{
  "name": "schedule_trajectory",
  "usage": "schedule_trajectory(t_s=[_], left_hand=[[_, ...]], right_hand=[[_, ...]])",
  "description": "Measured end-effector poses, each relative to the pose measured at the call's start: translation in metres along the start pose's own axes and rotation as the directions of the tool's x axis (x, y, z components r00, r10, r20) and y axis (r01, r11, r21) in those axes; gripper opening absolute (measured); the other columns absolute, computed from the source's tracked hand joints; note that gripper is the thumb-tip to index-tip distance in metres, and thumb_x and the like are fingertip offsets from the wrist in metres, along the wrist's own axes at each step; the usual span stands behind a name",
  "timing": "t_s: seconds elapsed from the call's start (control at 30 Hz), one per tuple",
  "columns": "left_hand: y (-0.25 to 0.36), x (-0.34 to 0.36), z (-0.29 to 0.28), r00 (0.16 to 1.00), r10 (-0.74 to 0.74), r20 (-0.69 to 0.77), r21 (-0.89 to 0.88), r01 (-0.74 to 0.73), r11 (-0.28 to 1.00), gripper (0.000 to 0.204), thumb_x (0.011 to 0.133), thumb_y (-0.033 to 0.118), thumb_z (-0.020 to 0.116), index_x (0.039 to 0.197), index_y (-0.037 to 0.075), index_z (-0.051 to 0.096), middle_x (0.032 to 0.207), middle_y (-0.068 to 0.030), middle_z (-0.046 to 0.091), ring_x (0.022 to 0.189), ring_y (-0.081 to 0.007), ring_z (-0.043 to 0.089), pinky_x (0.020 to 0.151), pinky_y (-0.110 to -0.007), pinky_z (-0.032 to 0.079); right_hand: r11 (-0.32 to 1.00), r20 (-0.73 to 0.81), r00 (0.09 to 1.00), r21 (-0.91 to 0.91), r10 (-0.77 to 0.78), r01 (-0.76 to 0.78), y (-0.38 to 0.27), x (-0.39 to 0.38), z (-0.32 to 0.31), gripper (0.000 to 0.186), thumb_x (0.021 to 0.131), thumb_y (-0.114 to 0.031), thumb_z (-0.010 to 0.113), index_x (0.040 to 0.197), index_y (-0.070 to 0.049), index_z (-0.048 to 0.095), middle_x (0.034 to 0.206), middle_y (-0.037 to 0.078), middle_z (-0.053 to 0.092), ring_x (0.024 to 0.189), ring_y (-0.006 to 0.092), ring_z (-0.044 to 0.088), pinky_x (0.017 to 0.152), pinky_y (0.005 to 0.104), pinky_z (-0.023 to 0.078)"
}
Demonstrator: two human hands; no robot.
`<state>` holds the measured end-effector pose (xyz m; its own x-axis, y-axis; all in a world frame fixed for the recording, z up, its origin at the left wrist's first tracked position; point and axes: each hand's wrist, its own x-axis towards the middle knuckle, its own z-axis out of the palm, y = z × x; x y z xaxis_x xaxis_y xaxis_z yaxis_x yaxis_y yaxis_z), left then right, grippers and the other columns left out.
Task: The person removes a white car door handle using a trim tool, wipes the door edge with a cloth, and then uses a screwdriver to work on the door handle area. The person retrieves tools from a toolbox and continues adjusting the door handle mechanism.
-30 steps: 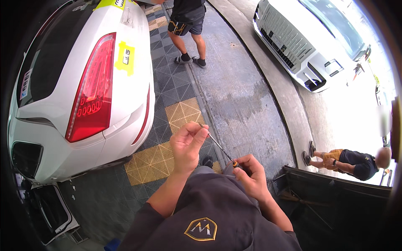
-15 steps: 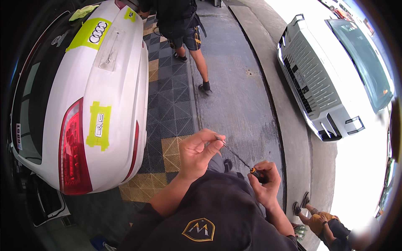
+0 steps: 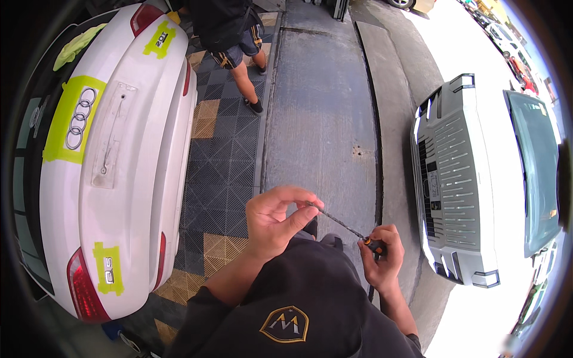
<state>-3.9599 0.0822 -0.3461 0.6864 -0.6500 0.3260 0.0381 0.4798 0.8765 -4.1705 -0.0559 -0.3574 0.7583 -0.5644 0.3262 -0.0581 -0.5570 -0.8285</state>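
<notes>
A thin screwdriver with a long dark shaft and a black and orange handle slants across the space before my chest. My left hand pinches the shaft's tip between thumb and fingers. Around the handle, the fingers and thumb of my right hand are closed. Both hands are held in the air, touching neither car. To my left stands the rear of a white car. Yellow-green masking tape frames its ring emblem, and smaller taped patches surround its lettering badges.
A co-worker in dark clothes stands ahead beside the white car. Black and tan floor tiles border grey concrete. Another white vehicle is parked on the right. A green cloth lies on the left car.
The view has swung, bringing more of the left car's rear into sight. The person at the lower right has nearly left the picture. Both hands keep hold of the screwdriver.
</notes>
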Motion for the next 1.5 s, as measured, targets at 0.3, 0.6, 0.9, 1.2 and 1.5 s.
schedule_trajectory(t_s=[0.3, 0.6, 0.9, 1.2, 1.5], left_hand=[[-0.094, 0.248, -0.015, 0.998, 0.045, 0.046, 0.071, -0.048, 0.996, 0.016, 0.090, -0.002, 0.072, 0.105, -0.001, 0.065, 0.097, -0.0183, 0.073, 0.089, -0.0240, 0.073, 0.080, -0.036, 0.061], [-0.203, 0.473, -0.096, 0.919, -0.125, -0.375, 0.167, 0.199, 0.966, 0.014, 0.098, 0.009, 0.067, 0.102, -0.004, 0.068, 0.096, -0.0140, 0.074, 0.092, -0.0161, 0.070, 0.086, -0.029, 0.055], [-0.362, 0.593, -0.216, 0.506, -0.686, -0.523, -0.187, 0.717, 0.671, 0.016, 0.101, 0.015, 0.063, 0.101, 0.000, 0.068, 0.094, -0.0075, 0.073, 0.088, -0.0133, 0.068, 0.079, -0.025, 0.051], [-0.301, 0.874, -0.375, 0.576, -0.350, -0.738, -0.210, 0.297, 0.932, 0.016, 0.104, 0.020, 0.057, 0.103, 0.006, 0.064, 0.094, -0.0054, 0.073, 0.088, -0.0147, 0.070, 0.078, -0.027, 0.047], [-0.246, 1.087, -0.558, 0.567, -0.007, -0.824, 0.018, 0.039, 0.999, 0.019, 0.104, 0.025, 0.058, 0.104, 0.007, 0.064, 0.094, -0.0059, 0.072, 0.085, -0.0178, 0.071, 0.077, -0.028, 0.051]], right_hand=[[0.997, 0.040, 0.999, 0.064, -0.034, 0.031, 0.117, 0.252, -0.010, 0.031, 0.078, 0.007, 0.071, 0.105, -0.001, 0.058, 0.094, 0.012, 0.058, 0.069, 0.0151, 0.057, 0.062, 0.0269, 0.048], [0.993, 0.302, 0.952, 0.087, 0.046, -0.075, 0.231, 0.560, 0.039, 0.026, 0.080, 0.008, 0.071, 0.102, -0.002, 0.061, 0.098, 0.012, 0.061, 0.080, 0.0189, 0.065, 0.067, 0.0287, 0.053], [0.852, 0.655, 0.756, -0.400, 0.008, 0.337, 0.340, 0.813, 0.149, 0.020, 0.078, -0.005, 0.072, 0.098, -0.006, 0.069, 0.098, 0.011, 0.058, 0.094, 0.0312, 0.062, 0.075, 0.0431, 0.053], [0.988, 0.696, 0.711, -0.153, 0.099, 0.012, 0.297, 1.071, 0.301, 0.016, 0.084, -0.010, 0.074, 0.097, -0.002, 0.068, 0.088, 0.014, 0.071, 0.067, 0.0291, 0.069, 0.063, 0.0358, 0.054], [0.996, 0.665, 0.743, 0.020, -0.077, 0.086, 0.237, 1.281, 0.501, 0.017, 0.084, -0.008, 0.075, 0.094, 0.000, 0.064, 0.079, 0.016, 0.069, 0.060, 0.0309, 0.067, 0.058, 0.0360, 0.051]])
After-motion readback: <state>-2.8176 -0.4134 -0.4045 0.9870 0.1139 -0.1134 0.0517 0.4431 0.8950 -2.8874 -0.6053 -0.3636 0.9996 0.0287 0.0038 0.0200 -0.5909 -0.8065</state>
